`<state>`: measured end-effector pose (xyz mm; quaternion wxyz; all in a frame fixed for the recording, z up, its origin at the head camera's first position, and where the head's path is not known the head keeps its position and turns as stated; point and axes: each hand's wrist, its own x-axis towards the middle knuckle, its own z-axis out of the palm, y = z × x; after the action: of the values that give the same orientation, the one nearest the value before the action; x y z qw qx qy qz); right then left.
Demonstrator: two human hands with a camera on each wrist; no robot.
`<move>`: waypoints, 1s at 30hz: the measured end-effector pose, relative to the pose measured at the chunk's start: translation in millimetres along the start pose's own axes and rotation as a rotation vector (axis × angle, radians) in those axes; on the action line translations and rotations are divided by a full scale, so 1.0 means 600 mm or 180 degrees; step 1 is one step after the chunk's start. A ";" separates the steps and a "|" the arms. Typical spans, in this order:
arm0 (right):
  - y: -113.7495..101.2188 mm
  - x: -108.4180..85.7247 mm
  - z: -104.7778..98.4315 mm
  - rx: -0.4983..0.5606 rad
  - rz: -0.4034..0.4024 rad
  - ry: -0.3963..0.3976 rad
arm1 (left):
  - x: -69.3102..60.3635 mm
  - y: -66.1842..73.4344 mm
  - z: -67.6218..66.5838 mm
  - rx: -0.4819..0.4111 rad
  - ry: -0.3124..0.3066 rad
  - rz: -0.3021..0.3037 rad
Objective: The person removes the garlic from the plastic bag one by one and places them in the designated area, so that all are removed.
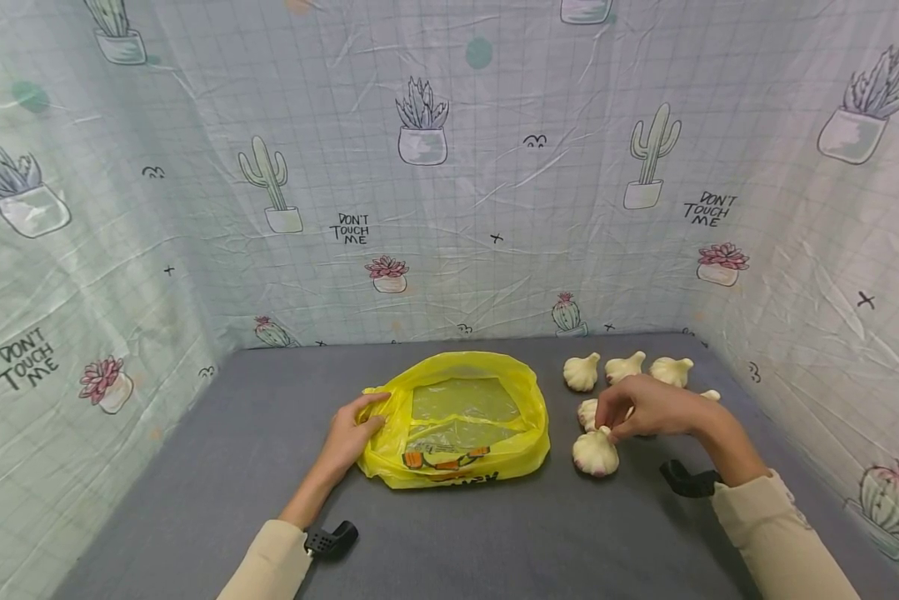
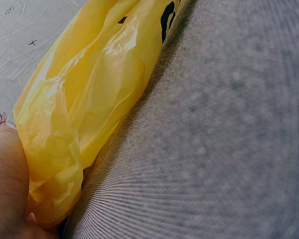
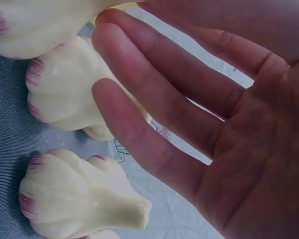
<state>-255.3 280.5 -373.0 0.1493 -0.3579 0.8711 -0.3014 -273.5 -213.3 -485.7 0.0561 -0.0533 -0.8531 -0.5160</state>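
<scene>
A yellow plastic bag (image 1: pixel 456 479) lies on the table with its mouth spread wide, showing a greyish inside. My left hand (image 1: pixel 353 433) grips the bag's left edge; in the left wrist view, part of that hand (image 2: pixel 9 179) shows beside the crumpled yellow plastic (image 2: pixel 99 94). To the right of the bag, my right hand (image 1: pixel 647 408) pinches a white garlic bulb (image 1: pixel 595 454) by its stem. The right wrist view shows this bulb (image 3: pixel 45 25) at the top left, its purple-tinged base facing left, with the other fingers (image 3: pixel 139 134) extended below it.
Several more garlic bulbs stand behind and around the right hand, among them one bulb (image 1: pixel 581 372) at the back left and another (image 1: pixel 671 372) at the back right. A dark grey cloth (image 1: pixel 217 492) covers the table. Patterned curtains (image 1: pixel 479 192) enclose the back and sides.
</scene>
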 end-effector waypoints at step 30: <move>-0.008 -0.004 -0.003 0.0049 0.0105 -0.0041 | -0.004 0.004 -0.001 0.0073 0.0008 0.0048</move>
<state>-251.9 280.5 -368.3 0.1625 -0.3443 0.8735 -0.3033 -271.0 -212.7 -483.9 0.0617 -0.0583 -0.8584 -0.5058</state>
